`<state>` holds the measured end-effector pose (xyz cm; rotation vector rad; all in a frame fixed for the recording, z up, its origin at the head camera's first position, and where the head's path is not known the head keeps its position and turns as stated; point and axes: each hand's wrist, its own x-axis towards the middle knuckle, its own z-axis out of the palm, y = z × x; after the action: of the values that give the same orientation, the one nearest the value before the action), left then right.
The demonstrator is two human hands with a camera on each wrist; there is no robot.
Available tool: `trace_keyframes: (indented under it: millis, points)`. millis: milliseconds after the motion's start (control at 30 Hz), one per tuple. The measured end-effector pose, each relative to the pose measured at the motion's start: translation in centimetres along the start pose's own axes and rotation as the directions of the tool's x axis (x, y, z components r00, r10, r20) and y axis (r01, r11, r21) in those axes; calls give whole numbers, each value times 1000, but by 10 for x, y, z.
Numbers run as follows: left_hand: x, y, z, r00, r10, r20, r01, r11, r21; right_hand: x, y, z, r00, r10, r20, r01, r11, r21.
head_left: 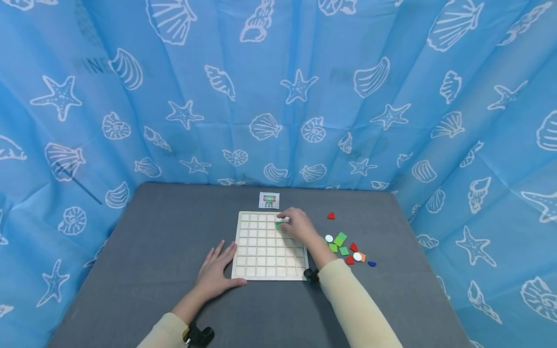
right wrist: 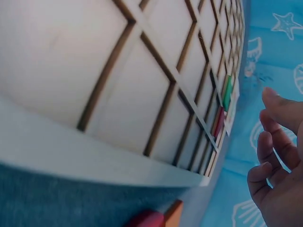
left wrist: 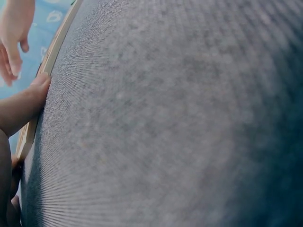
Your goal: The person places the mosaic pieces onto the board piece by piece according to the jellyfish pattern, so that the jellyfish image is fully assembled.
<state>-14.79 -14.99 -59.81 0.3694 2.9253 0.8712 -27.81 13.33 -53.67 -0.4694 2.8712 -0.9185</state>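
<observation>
A pale wooden board [head_left: 270,278] with a grid of square cells lies on the grey table. My left hand [head_left: 214,275] rests at its left side with spread fingers, the thumb touching the near-left corner. Above the board's far right part is my right hand [head_left: 299,226], its fingers loosely bent. The right wrist view shows nothing between those fingers, which stand apart from the board. A green piece [head_left: 278,225] sits in a far cell by the right fingertips. Beside it, a red piece [right wrist: 218,122] shows in the right wrist view; in the head view the hand hides it.
Right of the board lie loose pieces: green ones [head_left: 340,239], white discs [head_left: 329,238], red ones [head_left: 354,247], an orange one [head_left: 363,257] and a blue one [head_left: 372,264]. Another red piece [head_left: 331,216] lies farther back. A small printed card [head_left: 269,200] sits behind the board. Blue curtains [head_left: 296,154] surround the table.
</observation>
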Motion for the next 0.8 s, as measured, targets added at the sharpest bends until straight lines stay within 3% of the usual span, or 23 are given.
trace_keyframes:
  millis: [367, 633, 800]
  points:
    - [-1, -1, 0, 1000, -7, 14, 7, 1000, 18, -27, 6, -17, 991, 39, -126, -37, 999, 17]
    - [-4, 0, 5, 1000, 3, 13, -3, 1000, 10, -62, 32, -33, 978, 45, -203, -37, 998, 46]
    - [1, -1, 3, 1000, 9, 3, -9, 1000, 26, -78, 52, -46, 972, 46, -230, -43, 999, 19]
